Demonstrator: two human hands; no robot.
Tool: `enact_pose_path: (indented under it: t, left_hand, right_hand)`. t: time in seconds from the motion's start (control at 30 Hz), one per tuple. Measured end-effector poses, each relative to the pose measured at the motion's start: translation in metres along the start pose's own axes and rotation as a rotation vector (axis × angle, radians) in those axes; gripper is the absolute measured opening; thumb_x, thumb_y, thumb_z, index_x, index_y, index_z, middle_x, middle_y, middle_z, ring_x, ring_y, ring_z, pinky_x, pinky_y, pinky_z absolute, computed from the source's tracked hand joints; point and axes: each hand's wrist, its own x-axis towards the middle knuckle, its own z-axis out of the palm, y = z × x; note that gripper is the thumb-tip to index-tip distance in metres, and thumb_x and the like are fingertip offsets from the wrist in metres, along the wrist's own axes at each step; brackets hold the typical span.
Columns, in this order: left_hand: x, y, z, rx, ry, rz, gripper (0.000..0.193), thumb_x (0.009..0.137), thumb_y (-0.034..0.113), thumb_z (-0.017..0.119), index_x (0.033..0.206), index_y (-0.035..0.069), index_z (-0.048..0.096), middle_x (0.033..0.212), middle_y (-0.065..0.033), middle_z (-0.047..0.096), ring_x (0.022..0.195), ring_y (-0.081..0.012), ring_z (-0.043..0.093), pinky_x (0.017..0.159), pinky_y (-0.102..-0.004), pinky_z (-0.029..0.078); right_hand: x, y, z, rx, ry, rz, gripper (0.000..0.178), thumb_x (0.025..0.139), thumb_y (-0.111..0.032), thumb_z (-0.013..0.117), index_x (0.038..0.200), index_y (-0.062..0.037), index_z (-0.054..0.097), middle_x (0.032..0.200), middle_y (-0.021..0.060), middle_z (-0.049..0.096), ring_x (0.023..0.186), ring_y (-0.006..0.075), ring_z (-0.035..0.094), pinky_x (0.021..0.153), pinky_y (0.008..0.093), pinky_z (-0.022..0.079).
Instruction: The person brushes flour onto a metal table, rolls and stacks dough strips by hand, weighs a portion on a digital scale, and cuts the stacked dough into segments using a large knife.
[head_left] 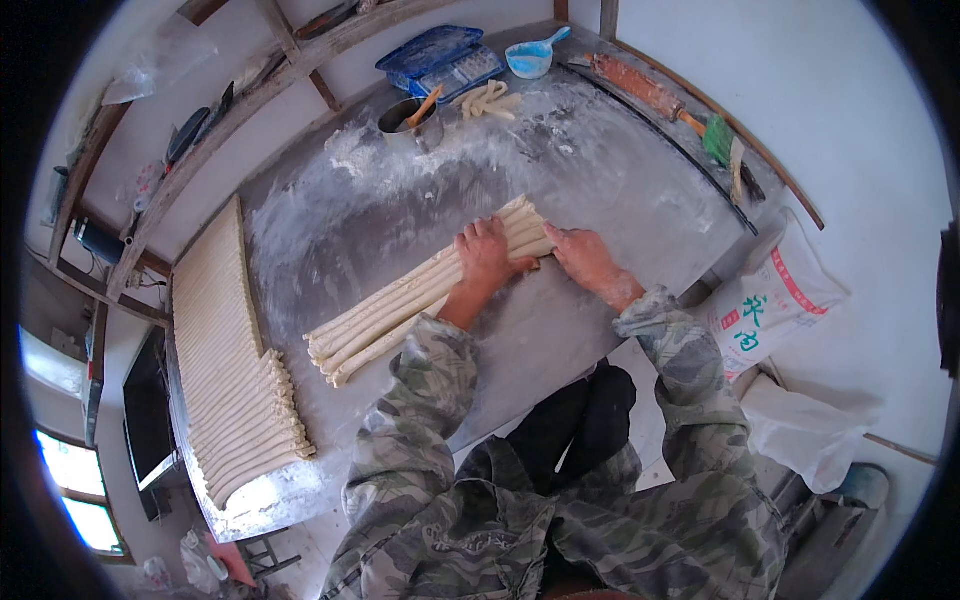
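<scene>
Several long, pale dough strips (400, 293) lie side by side in a bundle, slanting across the middle of the metal worktop (600, 330). My left hand (485, 258) rests on top of them toward their right end, its thumb stretched out to the right. At that right end is my right hand (590, 264), fingers curled and the fingertips against the edge of the dough. Whatever those fingers pinch, if anything, is hidden. To the left, a large sheet of dough strips (225, 365), packed in close rows, covers the worktop's left side.
White flour dusts the worktop. Along the back stand a metal pot (400, 128) with a wooden handle in it, dough scraps (487, 101), a blue case (440, 65) and a blue scoop (532, 58). A rolling pin (640, 85) and green brush (718, 140) lie right, above a white sack (775, 290).
</scene>
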Motion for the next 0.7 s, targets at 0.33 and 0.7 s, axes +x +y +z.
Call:
enact_pose_path:
  t: [0.33,0.7]
  left_hand:
    - [-0.004,0.004,0.004,-0.016,0.099,-0.025,0.117,0.059,0.068,0.083,0.144,-0.002,0.042,0.124,-0.02,0.056,0.116,-0.0381,0.052,0.099,-0.0515,0.041]
    - [0.002,-0.004,0.009,-0.083,0.137,0.055,0.112,0.05,0.065,0.087,0.135,0.001,0.051,0.127,-0.0146,0.057,0.115,-0.0337,0.054,0.098,-0.0504,0.04]
  right_hand:
    - [0.032,0.005,-0.037,-0.084,-0.185,-0.065,0.073,0.08,-0.021,0.073,0.145,-0.0065,0.045,0.135,0.0193,0.054,0.12,0.0364,0.057,0.096,0.0454,0.051]
    - [0.101,0.01,-0.021,-0.203,-0.471,-0.377,0.096,0.067,-0.036,0.085,0.147,-0.0041,0.043,0.155,0.0181,0.041,0.146,0.0365,0.034,0.118,0.0456,0.034]
